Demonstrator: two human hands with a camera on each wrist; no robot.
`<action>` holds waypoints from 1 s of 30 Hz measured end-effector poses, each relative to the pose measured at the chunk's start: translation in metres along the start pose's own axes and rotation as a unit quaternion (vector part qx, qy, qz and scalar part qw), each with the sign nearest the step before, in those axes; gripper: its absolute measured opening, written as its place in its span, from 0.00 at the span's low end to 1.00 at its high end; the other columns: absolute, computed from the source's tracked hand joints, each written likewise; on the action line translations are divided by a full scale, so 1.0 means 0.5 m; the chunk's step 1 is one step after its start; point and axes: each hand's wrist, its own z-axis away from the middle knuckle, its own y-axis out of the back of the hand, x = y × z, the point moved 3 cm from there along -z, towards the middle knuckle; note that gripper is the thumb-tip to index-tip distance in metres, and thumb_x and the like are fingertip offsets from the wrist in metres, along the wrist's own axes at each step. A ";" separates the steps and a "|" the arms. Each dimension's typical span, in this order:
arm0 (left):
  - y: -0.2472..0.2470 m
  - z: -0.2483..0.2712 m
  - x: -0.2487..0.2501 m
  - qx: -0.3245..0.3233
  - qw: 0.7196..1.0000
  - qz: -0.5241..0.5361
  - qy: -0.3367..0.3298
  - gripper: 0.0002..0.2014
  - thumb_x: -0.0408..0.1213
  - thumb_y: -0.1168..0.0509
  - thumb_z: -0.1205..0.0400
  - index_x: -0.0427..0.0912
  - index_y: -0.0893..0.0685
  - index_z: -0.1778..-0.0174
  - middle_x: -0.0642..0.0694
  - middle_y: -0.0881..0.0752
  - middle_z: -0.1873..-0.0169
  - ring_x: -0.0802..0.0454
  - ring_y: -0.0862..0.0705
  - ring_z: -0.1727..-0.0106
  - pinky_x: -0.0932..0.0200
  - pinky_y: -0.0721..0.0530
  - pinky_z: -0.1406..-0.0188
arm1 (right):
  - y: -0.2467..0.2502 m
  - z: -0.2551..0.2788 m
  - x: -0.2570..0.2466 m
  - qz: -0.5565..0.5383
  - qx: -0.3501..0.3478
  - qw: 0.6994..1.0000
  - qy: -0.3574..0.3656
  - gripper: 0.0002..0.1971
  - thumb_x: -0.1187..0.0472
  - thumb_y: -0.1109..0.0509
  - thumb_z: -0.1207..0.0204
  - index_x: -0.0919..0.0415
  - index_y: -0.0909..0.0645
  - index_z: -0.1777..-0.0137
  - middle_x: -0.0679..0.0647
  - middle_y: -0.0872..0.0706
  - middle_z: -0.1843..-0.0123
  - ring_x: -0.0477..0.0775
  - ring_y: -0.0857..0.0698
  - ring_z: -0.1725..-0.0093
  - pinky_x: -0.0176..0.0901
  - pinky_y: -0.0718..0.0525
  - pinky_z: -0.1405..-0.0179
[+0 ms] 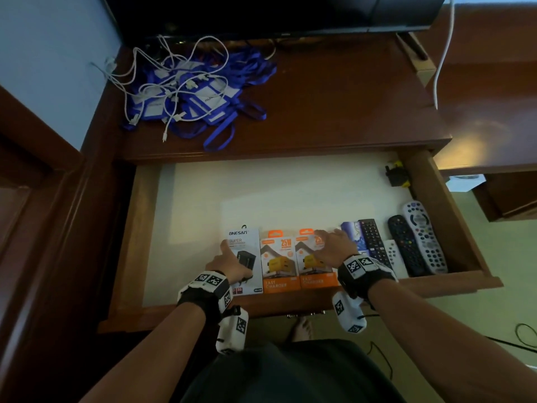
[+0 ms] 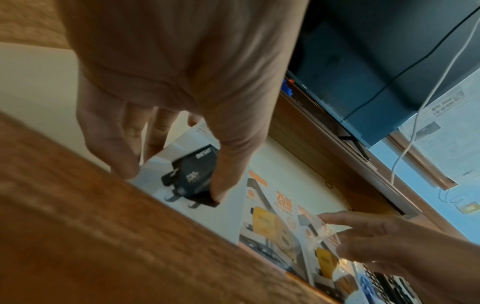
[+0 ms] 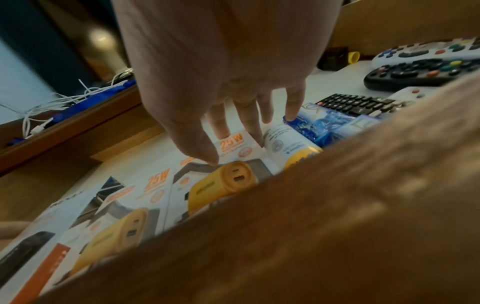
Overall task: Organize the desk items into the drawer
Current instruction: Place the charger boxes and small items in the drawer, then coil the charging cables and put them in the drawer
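Black straps (image 1: pixel 200 298) w/ b&w marker tags (image 1: pixel 213 280) behind left hand (image 1: pixel 229 263) & right hand (image 1: pixel 331 248); white pods (image 1: pixel 232 330) under wrists.

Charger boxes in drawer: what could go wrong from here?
The right hand spreads across the rightmost orange-and-white 25W charger box beside the glossy blue packet; a sideways push could shove that into the black remote control. The left hand presses the white ONESAM charger box at the other end, so the row might buckle.
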 end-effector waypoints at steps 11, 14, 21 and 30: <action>0.016 0.000 -0.019 0.013 0.991 0.132 0.031 0.54 0.46 0.23 0.31 0.43 0.52 0.17 0.36 0.29 0.25 0.39 0.24 0.29 0.49 0.22 0.32 | 0.057 -0.009 -0.036 -0.026 -0.009 1.000 0.006 0.34 0.44 0.34 0.25 0.55 0.36 0.21 0.57 0.33 0.21 0.63 0.37 0.22 0.65 0.35 0.25; 0.053 -0.002 0.004 0.038 0.987 0.153 0.022 0.47 0.48 0.26 0.27 0.43 0.45 0.18 0.37 0.33 0.23 0.39 0.29 0.25 0.50 0.27 0.29 | 0.094 -0.026 -0.052 -0.049 0.010 0.998 0.035 0.30 0.49 0.35 0.24 0.55 0.34 0.22 0.57 0.29 0.24 0.62 0.34 0.24 0.59 0.31 0.28; 0.186 -0.011 0.086 0.120 0.980 0.151 -0.057 0.25 0.49 0.30 0.23 0.47 0.23 0.31 0.42 0.26 0.31 0.46 0.24 0.32 0.59 0.28 0.40 | 0.211 -0.092 -0.125 -0.119 0.103 0.982 0.105 0.25 0.52 0.32 0.25 0.58 0.25 0.28 0.59 0.23 0.30 0.63 0.29 0.29 0.55 0.25 0.33; 0.448 -0.095 0.134 0.223 0.962 0.074 -0.139 0.15 0.47 0.28 0.24 0.50 0.15 0.42 0.45 0.22 0.41 0.46 0.18 0.41 0.57 0.23 0.41 | 0.334 -0.215 -0.224 -0.084 0.156 0.977 0.117 0.34 0.51 0.28 0.27 0.57 0.34 0.22 0.57 0.32 0.23 0.62 0.34 0.24 0.58 0.30 0.27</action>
